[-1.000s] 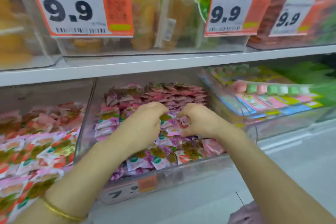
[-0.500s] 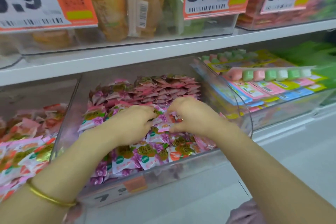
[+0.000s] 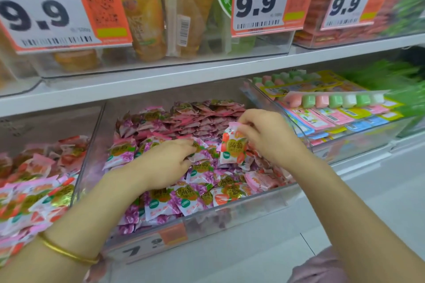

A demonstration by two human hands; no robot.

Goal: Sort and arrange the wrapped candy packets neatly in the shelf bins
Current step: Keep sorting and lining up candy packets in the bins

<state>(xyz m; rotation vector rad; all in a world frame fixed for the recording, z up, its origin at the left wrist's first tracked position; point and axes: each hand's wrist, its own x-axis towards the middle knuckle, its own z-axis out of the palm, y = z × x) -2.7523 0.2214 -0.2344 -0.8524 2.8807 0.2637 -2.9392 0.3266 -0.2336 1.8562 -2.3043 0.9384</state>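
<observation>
Strawberry packets [image 3: 34, 195] fill the left bin [image 3: 46, 122], cut off at the frame edge; beside it the left hand [image 3: 167, 165] rests curled on purple packets [image 3: 161, 208] in the middle bin [image 3: 248, 210], fingertips hidden, so I cannot tell whether it grips one. The right hand [image 3: 269, 138] pinches a stray packet [image 3: 232, 147] just above that pile: sorting looks under way, and the next move likely carries it leftward across the divider; far-right goods are blurred.

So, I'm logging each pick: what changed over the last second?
The right hand has pinched a strawberry packet and lifted it up from the bin, away from the left hand. The left hand stays down on the purple packets; the bin is unmoved.
</observation>
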